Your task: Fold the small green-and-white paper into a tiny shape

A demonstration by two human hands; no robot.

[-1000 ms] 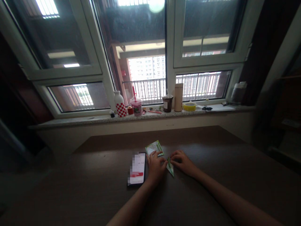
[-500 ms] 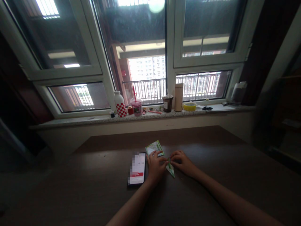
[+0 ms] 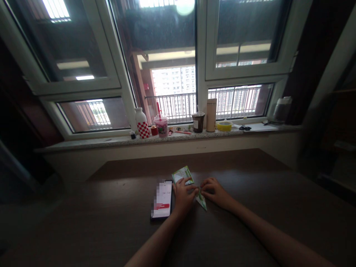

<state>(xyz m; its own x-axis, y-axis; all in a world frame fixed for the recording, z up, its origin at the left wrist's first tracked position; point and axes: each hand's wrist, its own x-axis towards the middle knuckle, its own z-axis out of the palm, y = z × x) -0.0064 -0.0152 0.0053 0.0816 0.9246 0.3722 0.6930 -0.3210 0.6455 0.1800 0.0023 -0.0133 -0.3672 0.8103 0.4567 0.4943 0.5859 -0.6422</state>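
Observation:
Between my hands, a small folded piece of green and white paper (image 3: 201, 202) points down toward me on the brown table (image 3: 116, 207). My left hand (image 3: 184, 194) pinches its upper left side with thumb and forefinger, while the other fingers rest near a green and white packet (image 3: 182, 174). On the opposite side, my right hand (image 3: 213, 191) has its fingertips closed on the top of the folded paper. A phone (image 3: 162, 200) with a lit screen lies just left of my left hand.
Along the windowsill (image 3: 180, 138) stand a red-checked white bottle (image 3: 143, 128), a pink cup (image 3: 161, 128), a dark drink cup (image 3: 198, 123) and a tan flask (image 3: 211, 115). Farther right are yellow tape (image 3: 224, 127) and black scissors (image 3: 245, 128).
My fingertips have shifted slightly at the top of the folded paper, and its lower tip sits marginally lower. The packet and the phone have stayed put.

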